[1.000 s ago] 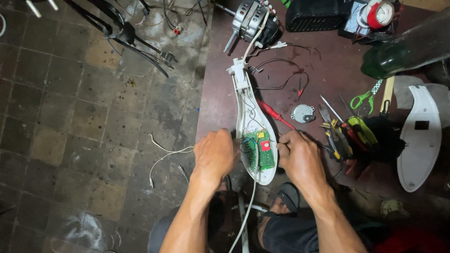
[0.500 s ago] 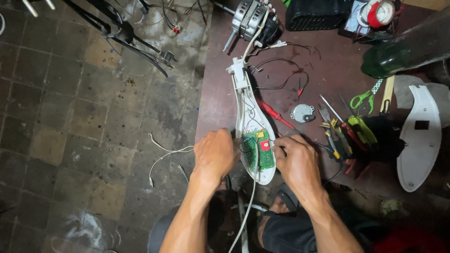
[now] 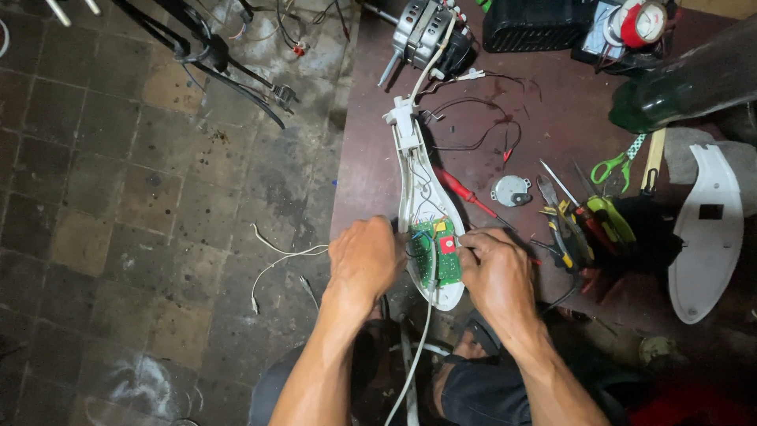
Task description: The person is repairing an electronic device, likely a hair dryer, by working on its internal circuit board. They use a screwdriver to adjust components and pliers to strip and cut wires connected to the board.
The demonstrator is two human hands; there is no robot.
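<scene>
Left hand (image 3: pixel 364 259) curls closed on the white housing (image 3: pixel 416 177) edge, lower centre; right hand (image 3: pixel 495 272) pinches at its green circuit board (image 3: pixel 436 251). Risk: slip tears thin wires (image 3: pixel 422 185). Red screwdriver (image 3: pixel 465 192) beyond, motor (image 3: pixel 426 28) at top.

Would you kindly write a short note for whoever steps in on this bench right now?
Left hand: resting on the left edge of the long white plastic housing, fingers curled; whether it grips anything cannot be told.
Right hand: fingertips at the right edge of the green circuit board inside the housing.
Done: housing lies open, board and wires exposed; white cover set aside at right.
Left: board remains seated in the housing.
Nearby: red-handled screwdriver, small round grey motor.
</scene>
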